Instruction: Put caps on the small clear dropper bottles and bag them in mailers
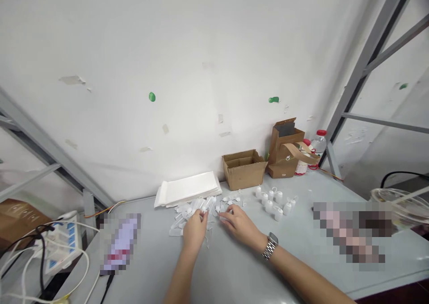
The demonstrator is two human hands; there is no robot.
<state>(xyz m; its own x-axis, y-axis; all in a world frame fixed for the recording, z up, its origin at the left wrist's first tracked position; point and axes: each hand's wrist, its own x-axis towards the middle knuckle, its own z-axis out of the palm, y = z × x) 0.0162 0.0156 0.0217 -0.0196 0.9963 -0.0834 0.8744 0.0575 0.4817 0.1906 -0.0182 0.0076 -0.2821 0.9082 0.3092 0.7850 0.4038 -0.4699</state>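
Clear plastic tubes [196,206] lie in a loose heap on our grey table [234,268], right at our fingertips and spilling just beyond them. Our left hand [195,227] has its fingers curled close together at the heap's near edge, tips touching a tube; whether they actually pinch it we cannot tell, the piece being so small. Our right hand [238,223], with a wristwatch [270,246] behind it, lies loosely spread, fingers resting among the small white caps [231,200] and holding nothing. To our mind this work goes best with light fingertip pinches, one piece at a time, with both palms low so nothing rolls away. Beyond the right fingers stands a cluster of small white bottles [275,202], upright and apart from the heap. Past the left fingertips rests a stack of white trays [187,189], and farther back an open cardboard box [243,168] beside a brown paper bag [284,150]
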